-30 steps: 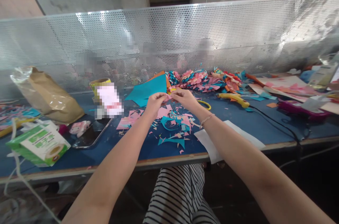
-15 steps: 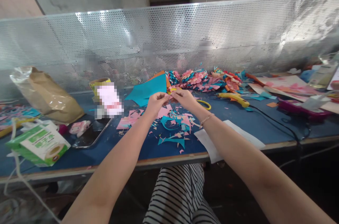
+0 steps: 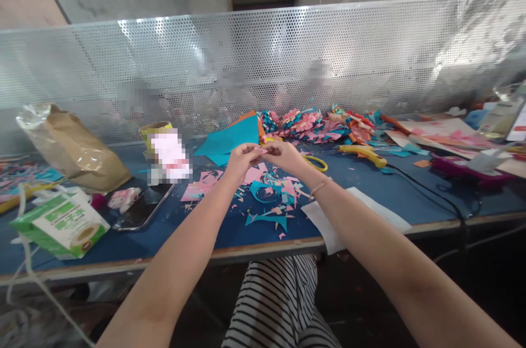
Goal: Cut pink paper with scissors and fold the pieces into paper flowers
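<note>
My left hand (image 3: 239, 160) and my right hand (image 3: 284, 155) meet above the blue table (image 3: 370, 189), fingertips pinched together on a small pink paper piece (image 3: 258, 150). The piece is mostly hidden by my fingers. Below the hands lies a scatter of pink and teal paper scraps (image 3: 267, 189). A teal paper sheet (image 3: 228, 140) lies just behind my left hand. Yellow-handled scissors (image 3: 317, 161) rest right of my right hand.
A brown paper bag (image 3: 72, 145), a green-and-white carton (image 3: 61, 224) and a phone (image 3: 139, 211) sit at the left. Folded colourful paper pieces (image 3: 316, 123), a yellow glue gun (image 3: 364, 153) with its black cord, and white paper (image 3: 357, 211) lie to the right. A perforated metal screen (image 3: 370, 52) backs the table.
My hands have drawn closer together, the right one shifting slightly left over the pink piece. Everything on the table stays put.
</note>
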Demonstrator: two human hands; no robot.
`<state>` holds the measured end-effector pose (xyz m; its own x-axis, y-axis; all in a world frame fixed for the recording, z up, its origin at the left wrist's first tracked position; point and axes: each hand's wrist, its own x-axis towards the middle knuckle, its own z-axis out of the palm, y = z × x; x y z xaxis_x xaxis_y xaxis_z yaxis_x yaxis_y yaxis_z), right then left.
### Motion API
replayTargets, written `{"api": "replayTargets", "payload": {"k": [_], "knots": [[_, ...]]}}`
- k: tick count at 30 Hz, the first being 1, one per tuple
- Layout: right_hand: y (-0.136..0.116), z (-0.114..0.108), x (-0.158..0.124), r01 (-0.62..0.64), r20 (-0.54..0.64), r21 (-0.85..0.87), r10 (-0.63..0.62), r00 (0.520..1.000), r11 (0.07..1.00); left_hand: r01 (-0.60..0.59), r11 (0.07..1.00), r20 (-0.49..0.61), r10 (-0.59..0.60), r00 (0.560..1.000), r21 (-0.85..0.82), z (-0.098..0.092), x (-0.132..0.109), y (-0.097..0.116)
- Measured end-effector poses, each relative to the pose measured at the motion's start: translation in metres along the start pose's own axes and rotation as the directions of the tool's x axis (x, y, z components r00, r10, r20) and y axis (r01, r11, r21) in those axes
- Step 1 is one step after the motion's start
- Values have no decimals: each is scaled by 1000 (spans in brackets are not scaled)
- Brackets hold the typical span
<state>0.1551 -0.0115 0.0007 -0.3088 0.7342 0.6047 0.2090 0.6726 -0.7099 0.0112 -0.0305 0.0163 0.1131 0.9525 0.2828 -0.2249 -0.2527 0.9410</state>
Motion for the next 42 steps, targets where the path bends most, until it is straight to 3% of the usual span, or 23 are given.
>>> {"api": "replayTargets", "payload": {"k": [13,24,33,42], "knots": [[1,0,0,-9,-54,-103,3,999,995,-34,999,3,34,999,22,1,1,-1],[-6,-2,0,-37,-74,-33,34,997,999,-120,985,13,119,993,126,-4,6,-8],[-8,-5,1,-43,-132,-132,25,991,990,-69,993,-20,72,997,95,-3,6,-7],[-10,-6,1,-52,-130,-145,33,991,988,-130,949,-1,136,991,289,-4,5,-7]]}}
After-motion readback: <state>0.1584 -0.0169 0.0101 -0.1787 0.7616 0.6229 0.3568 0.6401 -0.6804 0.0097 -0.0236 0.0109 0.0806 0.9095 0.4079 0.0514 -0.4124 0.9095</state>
